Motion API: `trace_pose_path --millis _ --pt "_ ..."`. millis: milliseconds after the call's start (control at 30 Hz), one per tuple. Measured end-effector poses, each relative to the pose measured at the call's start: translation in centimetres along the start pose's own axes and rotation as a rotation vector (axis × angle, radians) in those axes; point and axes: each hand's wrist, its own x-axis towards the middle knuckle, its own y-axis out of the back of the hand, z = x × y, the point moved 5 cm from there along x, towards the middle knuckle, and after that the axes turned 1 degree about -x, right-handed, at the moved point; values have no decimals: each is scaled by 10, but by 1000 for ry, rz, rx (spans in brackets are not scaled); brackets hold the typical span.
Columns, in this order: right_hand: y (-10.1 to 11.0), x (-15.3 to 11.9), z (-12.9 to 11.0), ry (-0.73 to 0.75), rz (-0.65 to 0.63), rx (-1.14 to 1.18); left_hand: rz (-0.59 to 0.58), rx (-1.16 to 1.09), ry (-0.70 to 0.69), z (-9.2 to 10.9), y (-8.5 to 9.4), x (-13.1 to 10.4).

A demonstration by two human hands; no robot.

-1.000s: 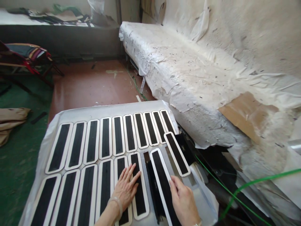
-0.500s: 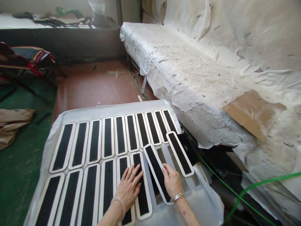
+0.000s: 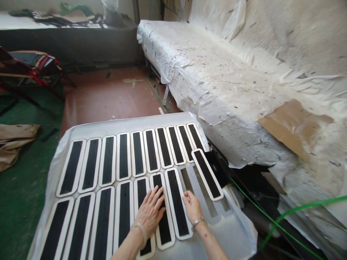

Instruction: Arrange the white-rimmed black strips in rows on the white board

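Note:
Two rows of long, round-cornered black panels with white rims lie on a table covered in pale sheeting. My left hand rests flat, fingers stretched out, across a panel in the near row. Just to its right lies another white-rimmed black panel, parallel to it. My right hand, a bracelet at its wrist, has curled fingers pinching that panel's right edge. One more panel lies slanted on the right, partly over a black object.
A long bench draped in stained white sheeting runs along the right, with brown paper on it. A green hose crosses at lower right. Left stand a red-framed chair and a brown cloth on the floor.
The panel in my right hand has turned from slanted to lie parallel beside its neighbour in the near row. My left hand has stayed in place.

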Motion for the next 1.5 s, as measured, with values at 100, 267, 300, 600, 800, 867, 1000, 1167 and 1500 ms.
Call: trace_pose_path --millis 100,267,300,600,800,867,1000,1167,1500 --pt "1 4 -4 29 -18 -97 12 -24 -7 5 -2 9" --pt "1 11 -9 53 -82 -193 0 15 10 12 -5 26" --pt "2 13 -10 55 -89 -207 7 23 3 14 -6 29" --pt "5 19 -12 45 -164 -224 42 87 -36 16 -5 40" --pt "4 21 -10 46 -183 -223 51 100 -46 17 -4 40" --pt "5 21 -10 50 -177 -240 53 102 -55 17 -4 41" --pt "6 21 -11 65 -177 -291 48 120 -82 17 -4 42" --pt "1 21 -15 55 -178 -457 65 132 -107 16 -6 42" --pt "94 29 -35 141 317 -649 209 104 -113 19 -5 43"
